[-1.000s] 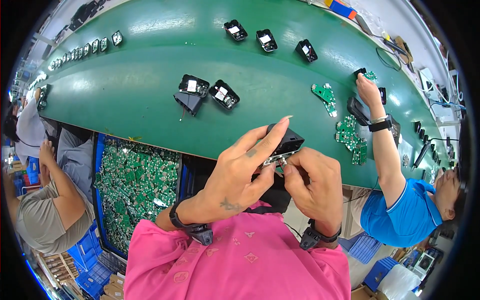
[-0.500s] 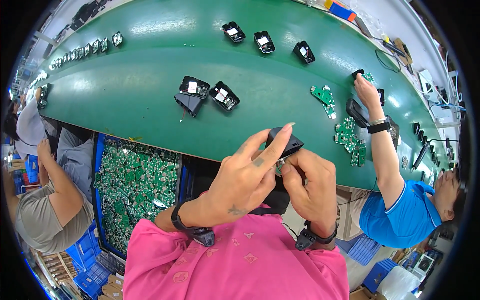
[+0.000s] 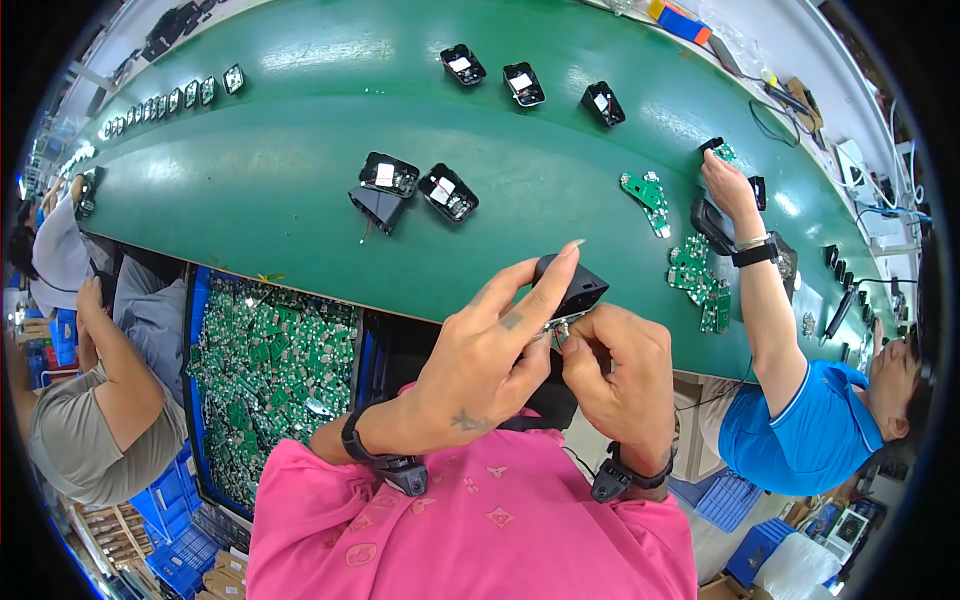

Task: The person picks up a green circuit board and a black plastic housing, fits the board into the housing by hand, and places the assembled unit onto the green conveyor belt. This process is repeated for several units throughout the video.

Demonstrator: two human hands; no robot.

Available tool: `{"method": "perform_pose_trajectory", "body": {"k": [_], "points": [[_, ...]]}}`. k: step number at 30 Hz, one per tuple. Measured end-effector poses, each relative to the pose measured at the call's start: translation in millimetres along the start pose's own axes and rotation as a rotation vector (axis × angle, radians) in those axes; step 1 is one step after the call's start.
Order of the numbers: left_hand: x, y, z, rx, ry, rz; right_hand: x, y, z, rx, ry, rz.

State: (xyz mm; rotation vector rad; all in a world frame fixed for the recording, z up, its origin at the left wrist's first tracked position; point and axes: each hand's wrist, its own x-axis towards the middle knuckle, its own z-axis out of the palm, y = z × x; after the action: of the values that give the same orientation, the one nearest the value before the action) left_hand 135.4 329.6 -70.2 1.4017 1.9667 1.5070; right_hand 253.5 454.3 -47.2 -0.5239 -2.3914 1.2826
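In front of my chest, my left hand (image 3: 490, 345) is wrapped round a black plastic housing (image 3: 583, 291), with its forefinger stretched along the top. Small metallic and pale parts (image 3: 560, 326) show at the housing's lower edge. Against that edge my right hand (image 3: 625, 370) is closed in a pinch. Whatever lies between its fingertips is too small and hidden to name. Beyond my hands, two open black housings (image 3: 448, 193) with white-labelled parts inside lie on the green table (image 3: 300, 215). Beside them another black housing (image 3: 377, 209) rests with a thin wire trailing from it.
Several green circuit boards (image 3: 648, 203) lie to the right, near a co-worker's hand (image 3: 730, 188). Three more open housings (image 3: 523, 85) sit along the far side. Left of me stands a blue-edged bin (image 3: 275, 370) heaped with circuit boards. Another person (image 3: 100, 420) sits at the far left.
The three far housings have shifted slightly left. At the held housing's lower edge, more of the small pale parts now shows. The co-worker's hand has moved a little left.
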Motion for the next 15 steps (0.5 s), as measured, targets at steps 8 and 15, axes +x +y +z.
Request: {"method": "perform_pose_trajectory", "body": {"k": [8, 15], "points": [[-2.2, 3.6, 5.6, 0.137, 0.068, 0.084, -2.7, 2.6, 0.7, 0.063, -0.012, 0.092], [-0.4, 3.3, 5.4, 0.119, 0.111, 0.101, -5.8, 3.2, 5.5, 0.073, 0.035, 0.087]]}}
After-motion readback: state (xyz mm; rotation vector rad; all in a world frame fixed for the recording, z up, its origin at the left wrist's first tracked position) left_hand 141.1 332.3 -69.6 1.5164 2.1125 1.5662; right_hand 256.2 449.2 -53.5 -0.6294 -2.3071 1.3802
